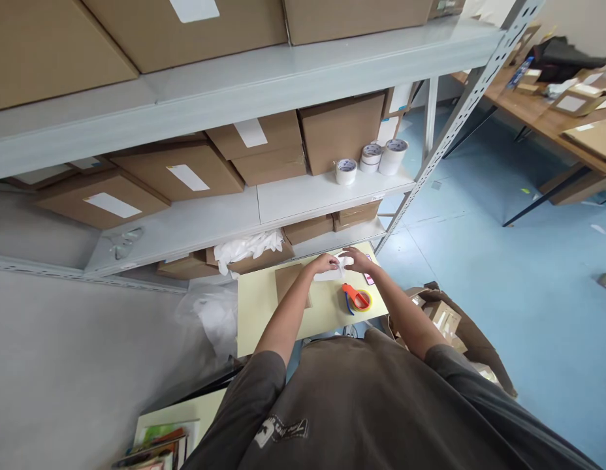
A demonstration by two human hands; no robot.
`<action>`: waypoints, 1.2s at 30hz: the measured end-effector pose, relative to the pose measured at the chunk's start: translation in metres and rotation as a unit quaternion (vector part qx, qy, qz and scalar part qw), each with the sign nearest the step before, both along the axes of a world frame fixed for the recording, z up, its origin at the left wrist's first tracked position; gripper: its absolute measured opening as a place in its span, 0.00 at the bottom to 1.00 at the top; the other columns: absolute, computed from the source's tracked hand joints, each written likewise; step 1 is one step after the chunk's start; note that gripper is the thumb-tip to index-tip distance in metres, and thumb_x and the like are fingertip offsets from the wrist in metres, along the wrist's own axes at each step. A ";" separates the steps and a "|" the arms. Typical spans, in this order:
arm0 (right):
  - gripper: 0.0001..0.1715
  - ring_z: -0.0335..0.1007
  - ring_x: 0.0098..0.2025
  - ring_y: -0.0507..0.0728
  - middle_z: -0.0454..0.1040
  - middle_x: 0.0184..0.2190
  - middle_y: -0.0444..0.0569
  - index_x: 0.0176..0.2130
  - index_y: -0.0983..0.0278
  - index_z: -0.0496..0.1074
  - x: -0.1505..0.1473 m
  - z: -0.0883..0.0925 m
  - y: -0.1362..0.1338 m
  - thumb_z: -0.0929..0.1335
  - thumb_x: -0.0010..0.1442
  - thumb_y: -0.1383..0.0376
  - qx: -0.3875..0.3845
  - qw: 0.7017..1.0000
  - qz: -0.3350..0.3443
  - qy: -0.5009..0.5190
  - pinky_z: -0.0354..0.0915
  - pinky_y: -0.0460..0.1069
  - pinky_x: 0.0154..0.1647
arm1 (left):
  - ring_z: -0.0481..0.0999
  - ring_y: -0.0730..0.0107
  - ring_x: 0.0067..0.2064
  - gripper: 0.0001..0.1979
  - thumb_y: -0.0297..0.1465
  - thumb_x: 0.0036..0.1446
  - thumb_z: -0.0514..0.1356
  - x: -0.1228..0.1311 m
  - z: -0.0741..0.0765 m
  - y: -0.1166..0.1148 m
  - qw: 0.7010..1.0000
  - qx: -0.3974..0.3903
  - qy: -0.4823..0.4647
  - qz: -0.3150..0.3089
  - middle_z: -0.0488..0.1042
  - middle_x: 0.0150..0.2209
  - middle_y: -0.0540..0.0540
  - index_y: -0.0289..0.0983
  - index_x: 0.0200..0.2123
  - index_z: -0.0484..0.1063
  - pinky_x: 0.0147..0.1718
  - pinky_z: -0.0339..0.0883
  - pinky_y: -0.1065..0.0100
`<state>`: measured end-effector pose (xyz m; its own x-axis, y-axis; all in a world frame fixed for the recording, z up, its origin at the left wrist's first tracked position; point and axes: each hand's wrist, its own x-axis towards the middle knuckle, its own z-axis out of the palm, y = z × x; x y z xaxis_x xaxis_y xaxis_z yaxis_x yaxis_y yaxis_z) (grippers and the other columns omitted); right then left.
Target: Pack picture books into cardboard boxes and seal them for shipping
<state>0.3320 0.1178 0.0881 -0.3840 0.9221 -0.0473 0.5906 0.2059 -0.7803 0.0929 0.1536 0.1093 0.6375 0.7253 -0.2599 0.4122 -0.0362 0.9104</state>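
A storeroom with a pale blue floor holds grey-white steel shelving stacked with brown cardboard cartons, and a long wooden table stands well apart at the far side. Just below the shelving, a pale yellow flat-topped table carries a flat brown cardboard sheet, an orange-handled tape dispenser and a small pink object. The left hand and the right hand meet over a white sheet just beside the cardboard, their fingers bunched together on it; whether they clamp it cannot be told from this view. Light, even pressure against the tabletop would likely keep that sheet from slipping. 3 white tape rolls sit on the shelf above.
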 end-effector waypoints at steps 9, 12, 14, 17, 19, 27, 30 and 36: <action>0.17 0.72 0.32 0.58 0.79 0.28 0.47 0.28 0.60 0.77 0.000 -0.001 0.004 0.76 0.54 0.51 -0.120 0.991 0.004 0.051 0.64 0.50 0.35 | 0.75 0.64 0.34 0.13 0.40 0.47 0.72 -0.012 -0.004 -0.002 0.999 -0.018 0.045 -0.007 0.82 0.31 0.47 0.35 0.31 0.85 0.37 0.65 0.67; 0.21 0.70 0.31 0.57 0.77 0.26 0.47 0.26 0.60 0.75 0.019 -0.002 0.001 0.77 0.50 0.47 -0.121 0.989 -0.050 0.068 0.63 0.50 0.34 | 0.77 0.62 0.36 0.15 0.41 0.46 0.73 -0.016 -0.012 0.000 0.999 -0.018 0.033 0.032 0.84 0.33 0.44 0.35 0.31 0.86 0.39 0.67 0.66; 0.25 0.69 0.29 0.57 0.76 0.25 0.46 0.26 0.60 0.73 0.034 -0.001 -0.004 0.77 0.48 0.43 -0.147 0.980 -0.097 0.096 0.63 0.49 0.32 | 0.77 0.61 0.36 0.16 0.42 0.46 0.73 -0.019 -0.016 0.002 0.997 -0.018 0.027 0.064 0.84 0.33 0.44 0.35 0.31 0.86 0.40 0.68 0.65; 0.29 0.68 0.27 0.56 0.75 0.25 0.46 0.28 0.61 0.72 0.044 0.006 -0.012 0.77 0.46 0.40 -0.182 0.962 -0.128 0.161 0.63 0.49 0.29 | 0.78 0.61 0.38 0.18 0.42 0.46 0.74 -0.015 -0.021 0.006 0.995 -0.018 0.018 0.099 0.85 0.35 0.44 0.35 0.36 0.87 0.42 0.70 0.64; 0.28 0.70 0.28 0.57 0.77 0.27 0.47 0.31 0.61 0.74 0.037 0.015 -0.015 0.76 0.48 0.41 -0.188 0.956 -0.117 0.193 0.64 0.49 0.29 | 0.80 0.60 0.41 0.20 0.39 0.48 0.73 -0.002 -0.023 0.005 0.992 -0.004 0.031 0.121 0.85 0.38 0.45 0.35 0.43 0.87 0.45 0.71 0.64; 0.14 0.77 0.40 0.59 0.84 0.40 0.50 0.38 0.62 0.83 -0.014 0.055 -0.013 0.71 0.58 0.58 -0.098 0.986 0.004 0.134 0.71 0.51 0.42 | 0.81 0.54 0.52 0.21 0.31 0.49 0.70 -0.010 -0.002 -0.017 0.989 0.018 -0.002 0.150 0.84 0.50 0.37 0.35 0.48 0.85 0.56 0.71 0.60; 0.12 0.78 0.40 0.60 0.85 0.39 0.50 0.39 0.61 0.85 -0.044 0.062 -0.009 0.71 0.57 0.62 -0.082 0.989 0.055 0.112 0.72 0.51 0.43 | 0.81 0.59 0.45 0.16 0.35 0.51 0.69 -0.056 0.013 -0.037 0.991 -0.045 -0.069 0.104 0.85 0.43 0.41 0.35 0.42 0.85 0.47 0.72 0.64; 0.18 0.80 0.41 0.62 0.84 0.39 0.48 0.47 0.57 0.83 -0.149 0.076 -0.001 0.76 0.55 0.65 -0.039 0.991 0.111 0.064 0.72 0.55 0.49 | 0.74 0.67 0.30 0.15 0.41 0.45 0.74 -0.136 0.025 -0.091 0.974 -0.046 -0.027 0.218 0.77 0.25 0.50 0.36 0.27 0.78 0.32 0.67 0.68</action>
<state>0.1825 0.1164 0.1639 -0.5844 0.8097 -0.0528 0.4319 0.2553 -0.8651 -0.0433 0.0621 0.1342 0.2880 0.9057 -0.3111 0.3223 0.2142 0.9221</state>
